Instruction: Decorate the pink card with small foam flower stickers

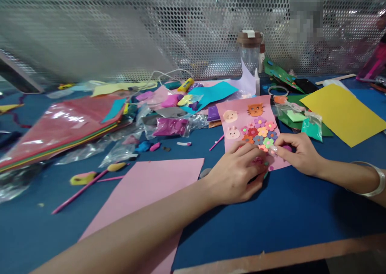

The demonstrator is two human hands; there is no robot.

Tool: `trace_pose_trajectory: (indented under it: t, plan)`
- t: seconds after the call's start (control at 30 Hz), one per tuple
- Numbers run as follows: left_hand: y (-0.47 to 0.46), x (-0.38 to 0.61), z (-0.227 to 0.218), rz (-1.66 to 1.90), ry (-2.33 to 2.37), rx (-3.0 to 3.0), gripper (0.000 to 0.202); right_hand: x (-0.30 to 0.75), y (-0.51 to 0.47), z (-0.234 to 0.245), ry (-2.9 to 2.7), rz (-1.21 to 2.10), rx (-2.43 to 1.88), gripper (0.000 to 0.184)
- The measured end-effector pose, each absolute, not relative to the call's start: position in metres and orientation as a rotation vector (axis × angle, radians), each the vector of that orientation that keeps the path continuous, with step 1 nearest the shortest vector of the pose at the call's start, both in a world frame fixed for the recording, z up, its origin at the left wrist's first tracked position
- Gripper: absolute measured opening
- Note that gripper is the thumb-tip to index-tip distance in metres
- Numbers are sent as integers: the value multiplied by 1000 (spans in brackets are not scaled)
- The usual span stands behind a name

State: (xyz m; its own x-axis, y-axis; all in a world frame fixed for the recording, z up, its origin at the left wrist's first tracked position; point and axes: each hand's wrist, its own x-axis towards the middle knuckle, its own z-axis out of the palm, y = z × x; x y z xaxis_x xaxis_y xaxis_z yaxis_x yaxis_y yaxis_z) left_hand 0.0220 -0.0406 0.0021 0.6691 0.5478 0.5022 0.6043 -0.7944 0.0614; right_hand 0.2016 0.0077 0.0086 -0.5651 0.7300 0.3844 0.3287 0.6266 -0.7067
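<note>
A pink card (241,107) lies on the blue table, bearing foam animal faces and a cluster of coloured foam flowers (261,133). My left hand (237,173) rests on the card's lower part, fingers curled over small foam pieces near its bottom edge. My right hand (298,153), with a silver bangle on its wrist, pinches at the flower cluster's lower right edge with fingertips together. What each hand grips is too small to name.
A large pink sheet (144,197) lies left of my forearm. A yellow sheet (343,111) lies right. A stack of wrapped coloured sheets (60,129), plastic bags, pink sticks (81,189), a glue bottle (257,83) and a jar (250,50) crowd the back. Perforated mesh stands behind.
</note>
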Motion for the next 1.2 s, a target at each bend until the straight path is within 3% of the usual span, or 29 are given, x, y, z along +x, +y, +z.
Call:
trace_pose_trajectory:
  t: [0.43, 0.73, 0.83, 1.03, 1.1, 1.2]
  plan:
    - [-40, 22, 0, -801, -931, -2712, 17, 202, 7, 9, -2181, 766, -816, 17]
    - [-40, 21, -2, -1028, -1007, -2445, 8, 201, 8, 8, -2183, 781, -829, 18]
    - [-39, 20, -2, -1057, -1022, -2397, 19, 199, 4, 7, -2237, 899, -814, 22]
    - [-40, 23, -4, -1024, -886, -2533, 12, 198, -8, 12, -2388, 1085, -855, 37]
    - [-42, 24, -4, -1037, -859, -2549, 10, 202, 3, 25, -2512, 982, -804, 47]
    - [-44, 24, -3, -1081, -815, -2635, 12, 217, 57, 50, -2423, 300, -968, 35]
